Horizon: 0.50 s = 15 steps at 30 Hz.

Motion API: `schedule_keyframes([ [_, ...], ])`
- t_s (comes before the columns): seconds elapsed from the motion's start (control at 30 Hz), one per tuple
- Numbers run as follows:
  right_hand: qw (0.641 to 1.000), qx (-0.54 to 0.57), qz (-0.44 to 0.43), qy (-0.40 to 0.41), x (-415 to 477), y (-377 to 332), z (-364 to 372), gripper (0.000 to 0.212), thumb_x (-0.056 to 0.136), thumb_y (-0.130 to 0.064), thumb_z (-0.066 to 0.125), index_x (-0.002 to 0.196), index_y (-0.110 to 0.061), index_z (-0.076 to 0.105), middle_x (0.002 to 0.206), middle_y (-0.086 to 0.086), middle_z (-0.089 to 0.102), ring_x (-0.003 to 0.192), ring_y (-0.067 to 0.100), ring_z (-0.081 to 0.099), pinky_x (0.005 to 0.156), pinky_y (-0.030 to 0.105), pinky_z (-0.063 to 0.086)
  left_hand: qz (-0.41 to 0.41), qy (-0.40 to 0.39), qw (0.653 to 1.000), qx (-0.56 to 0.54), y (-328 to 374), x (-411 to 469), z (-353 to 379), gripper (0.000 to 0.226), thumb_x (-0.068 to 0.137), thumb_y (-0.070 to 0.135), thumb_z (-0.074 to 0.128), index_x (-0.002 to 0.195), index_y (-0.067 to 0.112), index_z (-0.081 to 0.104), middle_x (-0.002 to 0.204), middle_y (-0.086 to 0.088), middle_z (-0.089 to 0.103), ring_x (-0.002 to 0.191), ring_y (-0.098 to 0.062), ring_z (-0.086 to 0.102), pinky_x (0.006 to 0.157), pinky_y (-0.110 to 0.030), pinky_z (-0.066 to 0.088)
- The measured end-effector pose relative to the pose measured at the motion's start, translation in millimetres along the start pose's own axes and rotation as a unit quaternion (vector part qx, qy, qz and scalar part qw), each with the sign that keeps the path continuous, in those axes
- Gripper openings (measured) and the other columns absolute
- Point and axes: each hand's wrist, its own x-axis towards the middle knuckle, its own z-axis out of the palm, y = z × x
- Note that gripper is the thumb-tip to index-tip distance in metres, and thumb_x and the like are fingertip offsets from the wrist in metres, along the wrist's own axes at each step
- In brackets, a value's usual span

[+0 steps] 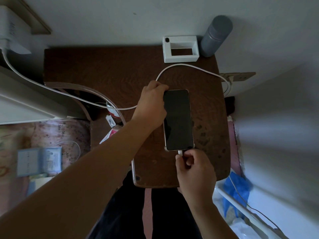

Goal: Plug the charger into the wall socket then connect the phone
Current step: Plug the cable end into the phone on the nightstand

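My left hand [151,102] clamps the phone's [177,119] top-left edge, screen dark, flat on the brown table [112,71]. My right hand [195,168] pinches the white plug [180,153] right at the phone's bottom port. Cable [189,66] loops beyond my left grip toward the wall socket [240,77].

Two bare forearms without sleeves, left hand [151,104], right hand [195,169], legs in dark trousers [120,213].

Black-screened phone [178,119], white cable [189,67], dark brown grained table [110,71], grey bottle [216,36]
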Motion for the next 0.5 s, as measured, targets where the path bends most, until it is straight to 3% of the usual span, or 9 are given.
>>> schedule_keyframes([
  [0.37,1.000,-0.019,-0.001,-0.019,1.5,-0.3,-2.4,0.015,0.080,-0.036,0.070,0.078,-0.022,0.064,0.069,-0.010,0.062,0.059,0.003,0.056,0.051,0.024,0.049,0.008,0.007,1.000,0.000,2.8,0.0,-2.4,0.057,0.080,-0.014,0.052,0.131,0.011,0.053,0.133,-0.009,0.050,0.119,-0.025,0.046,0.097,-0.028,0.040],
  [0.5,1.000,-0.021,0.000,-0.019,1.9,-0.3,-2.2,0.015,0.080,-0.035,0.070,0.078,-0.021,0.066,0.067,-0.010,0.063,0.057,0.002,0.055,0.051,0.017,0.044,0.012,0.010,1.000,0.003,2.3,0.6,-2.4,0.057,0.079,-0.015,0.052,0.130,0.010,0.054,0.132,-0.009,0.051,0.120,-0.025,0.046,0.095,-0.026,0.038],
])
